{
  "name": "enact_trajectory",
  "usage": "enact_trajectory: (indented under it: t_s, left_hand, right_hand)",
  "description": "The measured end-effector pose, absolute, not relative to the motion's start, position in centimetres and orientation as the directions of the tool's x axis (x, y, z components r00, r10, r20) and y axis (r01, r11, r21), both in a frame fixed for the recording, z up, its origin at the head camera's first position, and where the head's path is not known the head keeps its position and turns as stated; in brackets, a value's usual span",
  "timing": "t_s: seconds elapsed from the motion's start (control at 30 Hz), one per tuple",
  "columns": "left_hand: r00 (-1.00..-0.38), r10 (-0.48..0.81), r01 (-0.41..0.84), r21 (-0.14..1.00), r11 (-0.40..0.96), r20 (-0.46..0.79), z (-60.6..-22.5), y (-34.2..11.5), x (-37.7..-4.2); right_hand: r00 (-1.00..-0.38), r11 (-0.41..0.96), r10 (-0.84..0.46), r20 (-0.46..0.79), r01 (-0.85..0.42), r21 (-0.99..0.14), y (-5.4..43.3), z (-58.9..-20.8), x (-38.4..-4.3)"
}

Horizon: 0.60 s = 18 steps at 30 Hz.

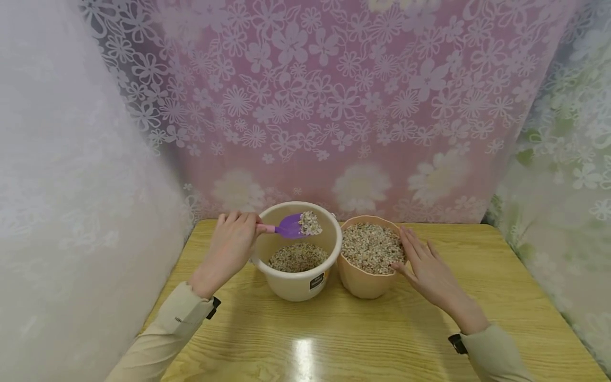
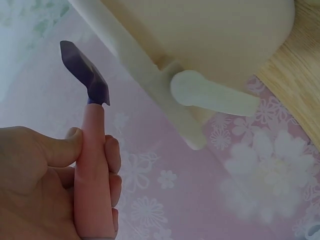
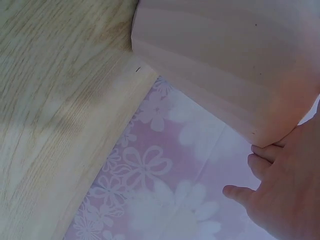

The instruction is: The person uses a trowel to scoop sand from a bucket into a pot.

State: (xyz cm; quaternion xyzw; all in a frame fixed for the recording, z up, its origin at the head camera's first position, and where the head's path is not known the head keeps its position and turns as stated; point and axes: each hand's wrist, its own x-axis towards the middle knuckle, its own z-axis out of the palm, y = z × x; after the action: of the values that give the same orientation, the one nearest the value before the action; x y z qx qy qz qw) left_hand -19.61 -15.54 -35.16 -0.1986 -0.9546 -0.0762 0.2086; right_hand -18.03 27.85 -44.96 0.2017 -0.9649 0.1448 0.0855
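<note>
My left hand (image 1: 234,239) grips the pink handle (image 2: 94,170) of a small toy shovel with a purple blade (image 1: 289,226). The blade carries a heap of small pale gravel (image 1: 310,223) at its tip, above the opening of a cream bucket (image 1: 291,284). Inside that bucket lies a low layer of similar gravel (image 1: 298,258). To its right stands a peach flower pot (image 1: 365,284), filled with gravel (image 1: 372,247) nearly to the rim. My right hand (image 1: 429,270) rests against the pot's right side, thumb near the front rim and fingers straight along the far side.
Both containers stand on a yellow wood-grain table (image 1: 305,334), near its back edge. A pink floral curtain (image 1: 324,116) hangs behind, with pale curtains at the left and right. A white handle (image 2: 215,95) juts from the bucket's outer wall.
</note>
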Motion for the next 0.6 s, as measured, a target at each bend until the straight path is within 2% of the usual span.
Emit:
enact_trajectory:
  t_s: [0.6]
  left_hand:
    - [-0.813,0.444,0.474,-0.016,0.881,0.377,-33.5,-9.0,-22.7]
  right_hand:
    - [-0.916,0.870,-0.339,0.214,-0.392,-0.300,27.8,-45.2,-18.1]
